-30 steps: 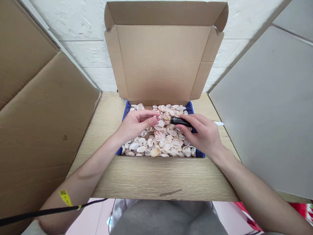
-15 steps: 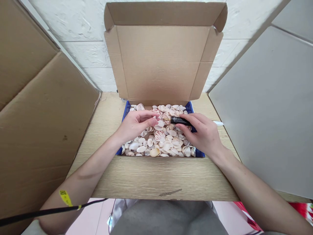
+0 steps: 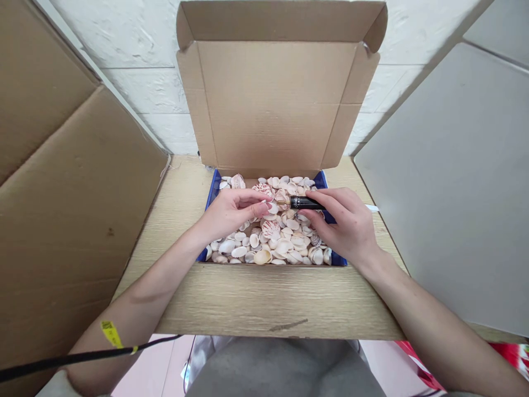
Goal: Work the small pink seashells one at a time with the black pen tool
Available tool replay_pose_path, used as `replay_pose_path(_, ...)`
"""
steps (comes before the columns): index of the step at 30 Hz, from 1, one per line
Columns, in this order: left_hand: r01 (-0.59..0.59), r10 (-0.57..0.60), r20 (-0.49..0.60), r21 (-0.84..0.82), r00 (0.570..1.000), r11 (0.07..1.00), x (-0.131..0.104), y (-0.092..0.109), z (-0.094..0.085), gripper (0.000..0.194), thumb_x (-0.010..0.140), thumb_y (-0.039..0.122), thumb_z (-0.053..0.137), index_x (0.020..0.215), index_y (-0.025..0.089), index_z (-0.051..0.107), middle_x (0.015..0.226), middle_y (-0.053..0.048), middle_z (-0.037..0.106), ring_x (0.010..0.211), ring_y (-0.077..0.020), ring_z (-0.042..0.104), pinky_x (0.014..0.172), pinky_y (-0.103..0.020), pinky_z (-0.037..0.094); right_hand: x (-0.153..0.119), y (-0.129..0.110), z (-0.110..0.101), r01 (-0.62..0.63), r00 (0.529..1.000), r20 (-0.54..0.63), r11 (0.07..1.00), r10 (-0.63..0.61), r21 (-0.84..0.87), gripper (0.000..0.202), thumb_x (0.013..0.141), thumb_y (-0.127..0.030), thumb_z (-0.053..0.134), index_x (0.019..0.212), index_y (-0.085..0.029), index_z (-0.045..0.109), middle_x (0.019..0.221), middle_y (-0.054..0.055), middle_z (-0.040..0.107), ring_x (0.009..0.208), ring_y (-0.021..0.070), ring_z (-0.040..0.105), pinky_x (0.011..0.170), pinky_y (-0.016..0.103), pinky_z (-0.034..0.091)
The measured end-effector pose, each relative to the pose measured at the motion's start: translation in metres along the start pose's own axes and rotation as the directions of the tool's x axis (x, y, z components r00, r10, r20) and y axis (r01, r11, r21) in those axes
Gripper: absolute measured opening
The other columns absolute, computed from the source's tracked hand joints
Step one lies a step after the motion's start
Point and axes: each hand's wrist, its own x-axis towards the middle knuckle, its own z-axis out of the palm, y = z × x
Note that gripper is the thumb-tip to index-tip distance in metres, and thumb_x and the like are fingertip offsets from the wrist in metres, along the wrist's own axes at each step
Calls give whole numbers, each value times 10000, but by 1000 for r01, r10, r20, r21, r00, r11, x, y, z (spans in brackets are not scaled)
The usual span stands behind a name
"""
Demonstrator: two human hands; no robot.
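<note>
Over the left-middle part of the shells, my left hand pinches a small pale seashell between thumb and fingers. Most of that shell is hidden by the fingertips. My right hand is wrapped round a black pen-shaped tool with a thin brass-coloured tip. The tool lies level and points left, its tip close to the pinched shell; whether they touch I cannot tell. Below both hands, a shallow cardboard box with blue sides holds many loose shells, among them a red-and-white striped scallop shell.
The box's brown lid stands upright behind it. A cardboard panel rises on the left, a grey-white panel on the right. The wooden tabletop ends in front of me. A black cable crosses my left forearm.
My left fingertips and the tool have shifted very slightly to the right. Both hands keep their grip.
</note>
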Motion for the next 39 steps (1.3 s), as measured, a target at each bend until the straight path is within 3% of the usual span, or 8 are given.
replay_pose_path(11, 18, -20, 61, 31, 998, 999, 1, 2, 1, 333, 776, 397, 718, 967, 125, 739, 859, -84, 762, 697, -157, 698, 709, -306, 597, 1, 0, -1, 80, 993, -78, 996, -84, -47, 274, 844, -250, 671, 1106, -258, 591, 957, 65, 710, 825, 218, 670, 709, 379, 532)
replay_pose_path(18, -37, 36, 31, 33, 999, 999, -1, 5, 2, 356, 766, 424, 719, 966, 131, 748, 830, -83, 764, 715, -178, 711, 690, -303, 596, -3, 1, 1, -35, 997, 71, 995, 29, 91, 219, 878, -325, 622, 1058, -202, 623, 864, 54, 701, 733, 171, 657, 642, 299, 539)
replay_pose_path(21, -52, 51, 22, 34, 998, 998, -1, 5, 2, 360, 769, 428, 717, 964, 127, 750, 814, -85, 764, 720, -181, 714, 688, -302, 599, -4, 0, 1, -39, 996, 80, 996, 33, 81, 220, 879, -338, 620, 1044, -193, 630, 843, 55, 703, 701, 167, 653, 605, 289, 526)
replay_pose_path(32, 10, -13, 68, 44, 998, 999, -1, 3, 2, 361, 768, 433, 714, 971, 137, 744, 836, -82, 763, 710, -180, 719, 690, -308, 614, 0, 1, -3, 29, 1000, -1, 999, -29, 22, 237, 874, -337, 625, 1105, -284, 616, 937, 57, 706, 798, 216, 662, 687, 381, 537)
replay_pose_path(39, 42, -44, 88, 23, 995, 999, -1, 3, 3, 353, 753, 438, 725, 935, 136, 745, 795, -75, 754, 698, -180, 715, 671, -310, 614, 2, -2, -6, 152, 981, -120, 988, -154, -26, 352, 840, -212, 667, 1170, -287, 570, 961, 50, 703, 813, 217, 655, 685, 387, 517)
